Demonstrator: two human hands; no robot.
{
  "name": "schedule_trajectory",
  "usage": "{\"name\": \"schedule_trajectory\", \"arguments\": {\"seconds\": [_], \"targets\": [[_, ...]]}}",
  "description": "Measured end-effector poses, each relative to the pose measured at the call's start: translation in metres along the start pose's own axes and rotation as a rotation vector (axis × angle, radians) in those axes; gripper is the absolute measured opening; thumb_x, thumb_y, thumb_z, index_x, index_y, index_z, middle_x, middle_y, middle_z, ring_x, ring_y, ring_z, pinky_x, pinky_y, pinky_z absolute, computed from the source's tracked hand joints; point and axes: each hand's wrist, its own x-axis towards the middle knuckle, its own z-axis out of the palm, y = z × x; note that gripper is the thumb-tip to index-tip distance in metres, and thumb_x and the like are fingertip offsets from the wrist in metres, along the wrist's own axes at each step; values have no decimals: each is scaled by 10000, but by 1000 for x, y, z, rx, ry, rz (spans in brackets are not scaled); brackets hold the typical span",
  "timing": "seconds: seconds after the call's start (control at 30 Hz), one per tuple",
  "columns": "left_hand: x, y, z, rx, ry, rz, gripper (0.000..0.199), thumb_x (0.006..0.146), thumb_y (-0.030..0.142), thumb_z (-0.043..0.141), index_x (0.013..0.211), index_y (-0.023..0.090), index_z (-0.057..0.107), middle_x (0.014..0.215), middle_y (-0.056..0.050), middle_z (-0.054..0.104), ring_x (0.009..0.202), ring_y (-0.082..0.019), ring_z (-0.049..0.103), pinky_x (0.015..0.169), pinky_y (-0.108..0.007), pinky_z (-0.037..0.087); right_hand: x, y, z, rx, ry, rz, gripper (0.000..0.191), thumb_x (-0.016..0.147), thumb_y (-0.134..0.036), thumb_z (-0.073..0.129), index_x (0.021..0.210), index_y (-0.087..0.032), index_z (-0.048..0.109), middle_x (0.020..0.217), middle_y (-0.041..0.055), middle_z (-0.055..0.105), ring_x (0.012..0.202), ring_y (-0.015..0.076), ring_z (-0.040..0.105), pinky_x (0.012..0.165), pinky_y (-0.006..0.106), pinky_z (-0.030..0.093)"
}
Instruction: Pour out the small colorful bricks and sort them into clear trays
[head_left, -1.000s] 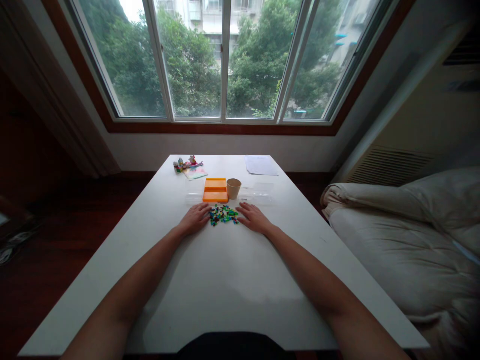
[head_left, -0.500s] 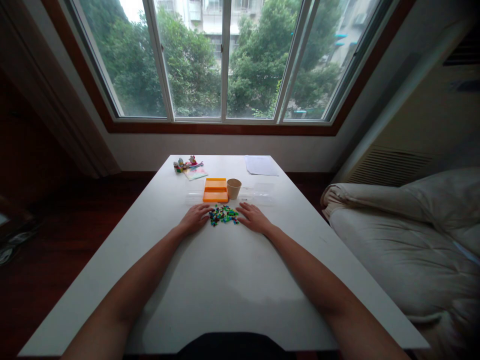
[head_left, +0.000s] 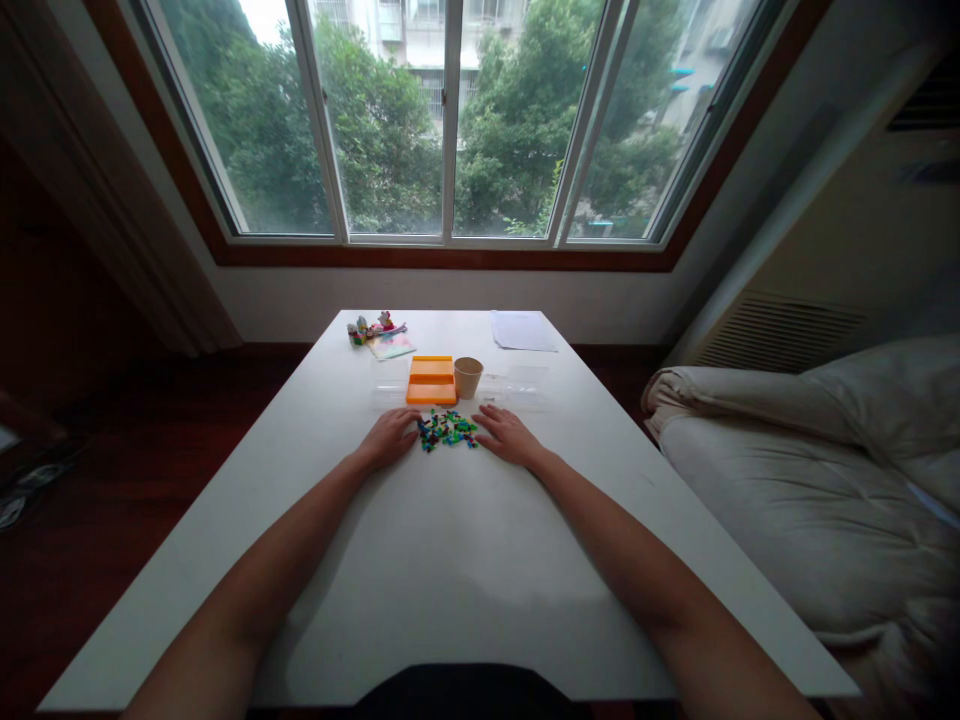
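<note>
Many small, light, probably hard pieces [head_left: 448,428], best pinched singly, are flanked on the white table [head_left: 465,560] by the left hand [head_left: 391,437] and right hand [head_left: 508,435], both spread loosely with nothing visibly grasped.

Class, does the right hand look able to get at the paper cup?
Probably yes: the right hand rests just nearer than the paper cup, and nothing seems to block the way.
</note>
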Motion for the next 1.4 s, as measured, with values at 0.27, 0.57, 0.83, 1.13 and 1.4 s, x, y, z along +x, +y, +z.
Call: {"name": "schedule_trajectory", "arguments": {"seconds": [0.27, 0.57, 0.83, 1.13, 1.4], "targets": [[1, 2, -3, 33, 69, -57, 126, 847, 225, 587, 938, 226, 674, 1078, -77, 673, 1039, -245, 593, 935, -387, 489, 0, 0, 0, 5, 21, -5, 561, 971, -579, 483, 1447, -287, 542, 1561, 84, 425, 1446, 334, 381, 1188, 543, 325], [2, -4, 0, 103, 119, -115, 169, 851, 268, 625, 996, 241, 709, 997, -67, 655, 957, -243, 577, 881, -382, 465, 1, 2, 3, 0, 17, -8, 565, 975, -582, 475, 1456, -290, 530, 1566, 83, 417, 1453, 328, 371, 1191, 532, 317], [3, -6, 0, 106, 104, -115, 146, 865, 230, 596, 925, 243, 728, 1014, -74, 659, 976, -241, 586, 864, -366, 473, 1, 4, 3, -6, 10, -8, 568, 976, -587, 464, 1454, -288, 532, 1563, 87, 422, 1453, 326, 372, 1188, 532, 324], [1, 2, -6, 80, 116, -144, 116, 856, 188, 586, 901, 235, 682, 952, -56, 669, 929, -223, 600, 818, -335, 482, 1, 2, 3, -3, 3, 3, 570, 971, -589, 473, 1459, -297, 524, 1568, 79, 417, 1455, 320, 368, 1196, 531, 309], [1, 3, -4, 93, 104, -156, 191, 871, 227, 581, 1026, 248, 690, 990, -50, 673, 948, -218, 598, 824, -332, 484, -1, 1, 1, 4, 9, 0, 562, 975, -581, 474, 1457, -297, 526, 1566, 81, 419, 1457, 314, 366, 1204, 521, 296]]}}
